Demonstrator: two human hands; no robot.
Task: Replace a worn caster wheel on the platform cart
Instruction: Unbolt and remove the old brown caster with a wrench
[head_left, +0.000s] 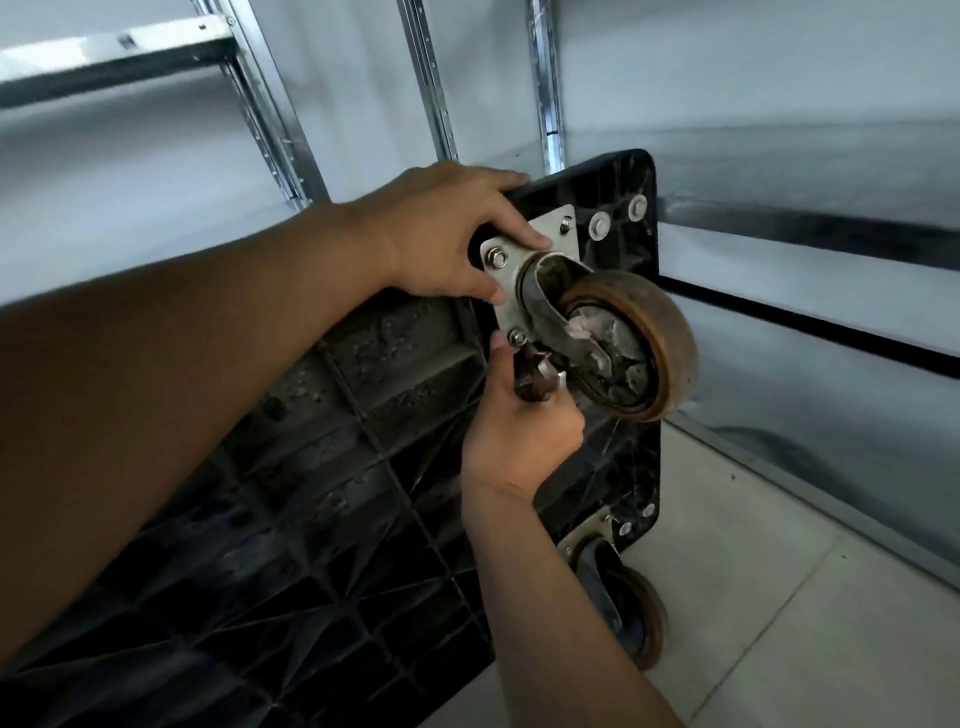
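The black platform cart (322, 467) stands on its edge with its ribbed underside facing me. A worn brown caster wheel (631, 345) hangs from a steel mounting plate (558, 231) bolted near the top corner. My left hand (447, 234) lies over the cart's upper edge, its fingers resting on the plate beside a bolt (498, 258). My right hand (519, 434) grips a dark rusty tool (535, 376), whose tip sits at the lower bolt (518, 338) of the plate. A second caster (636, 610) sits at the cart's bottom corner on the floor.
Metal shelving uprights (431, 83) and a shelf (109, 52) stand behind the cart against a white wall. Pale floor tiles (779, 597) lie to the right, bounded by a low metal shelf edge (810, 228).
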